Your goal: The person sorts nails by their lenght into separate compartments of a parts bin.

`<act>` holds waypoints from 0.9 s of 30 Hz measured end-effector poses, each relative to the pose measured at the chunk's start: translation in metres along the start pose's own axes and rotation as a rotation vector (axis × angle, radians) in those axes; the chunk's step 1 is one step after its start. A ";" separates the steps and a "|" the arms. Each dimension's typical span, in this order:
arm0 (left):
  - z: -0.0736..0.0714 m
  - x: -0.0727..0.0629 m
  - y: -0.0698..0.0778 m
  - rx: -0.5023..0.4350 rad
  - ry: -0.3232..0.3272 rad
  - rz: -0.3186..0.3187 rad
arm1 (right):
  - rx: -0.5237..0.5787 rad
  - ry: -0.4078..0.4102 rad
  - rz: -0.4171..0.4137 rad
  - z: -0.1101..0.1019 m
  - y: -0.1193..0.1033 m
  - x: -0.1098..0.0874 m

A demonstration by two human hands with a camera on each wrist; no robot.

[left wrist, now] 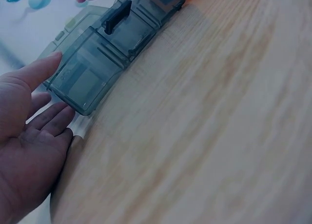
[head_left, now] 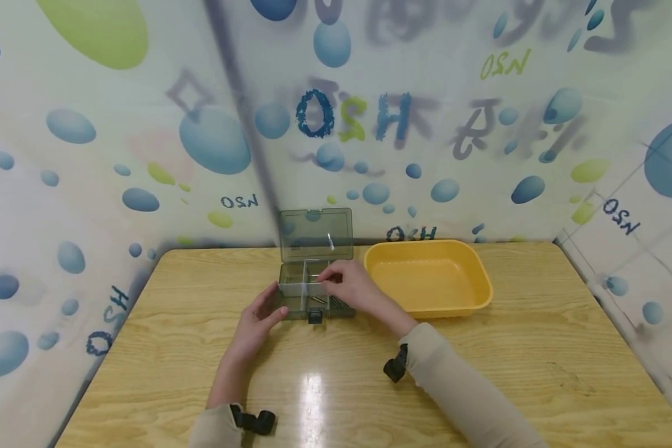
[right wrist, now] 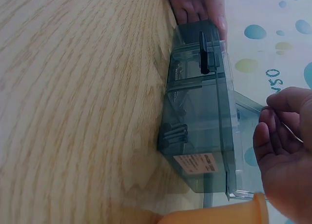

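Note:
A translucent grey-green compartment box (head_left: 291,303) stands on the table with its hinged lid (head_left: 316,235) raised at the back. My left hand (head_left: 256,320) is at the box's left end, thumb by the front corner and fingers along the side wall. Over the middle and right compartments, my right hand (head_left: 351,286) has thumb and index fingertips pinched together. A small dark piece seems to show between those fingertips in the right wrist view, too small to identify. Several thin metal pieces (right wrist: 174,133), like screws or nails, lie in a compartment. A black latch (head_left: 315,316) is at the front.
A yellow plastic tray (head_left: 484,292) stands directly right of the box, partly behind my right wrist. The wooden table (head_left: 213,274) meets a patterned curtain (head_left: 201,205) at its back edge. A white label (right wrist: 196,163) is on the box's right end.

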State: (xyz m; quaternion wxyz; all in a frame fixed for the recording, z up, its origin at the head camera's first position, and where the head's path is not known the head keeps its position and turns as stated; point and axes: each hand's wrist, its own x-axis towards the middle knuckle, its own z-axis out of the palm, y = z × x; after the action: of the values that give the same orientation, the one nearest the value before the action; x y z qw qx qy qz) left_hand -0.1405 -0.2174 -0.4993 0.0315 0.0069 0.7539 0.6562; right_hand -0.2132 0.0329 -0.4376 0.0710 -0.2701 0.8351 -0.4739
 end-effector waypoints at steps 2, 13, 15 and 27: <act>-0.001 0.000 -0.001 -0.001 -0.002 0.013 | 0.007 0.011 -0.001 -0.002 0.000 -0.001; -0.001 -0.001 0.001 0.006 -0.011 0.010 | 0.033 0.089 0.045 -0.024 0.002 -0.015; 0.000 0.000 0.003 0.013 -0.012 0.013 | 0.041 0.125 0.074 -0.031 0.004 -0.015; -0.006 0.008 0.019 0.099 -0.036 -0.103 | 0.066 0.236 0.145 -0.052 0.024 -0.005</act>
State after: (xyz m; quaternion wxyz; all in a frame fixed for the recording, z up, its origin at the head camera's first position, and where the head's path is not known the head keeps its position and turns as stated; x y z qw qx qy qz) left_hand -0.1493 -0.2201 -0.4800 0.0785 -0.0187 0.7843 0.6151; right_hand -0.2372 0.0845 -0.4296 0.0149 -0.1490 0.8390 -0.5231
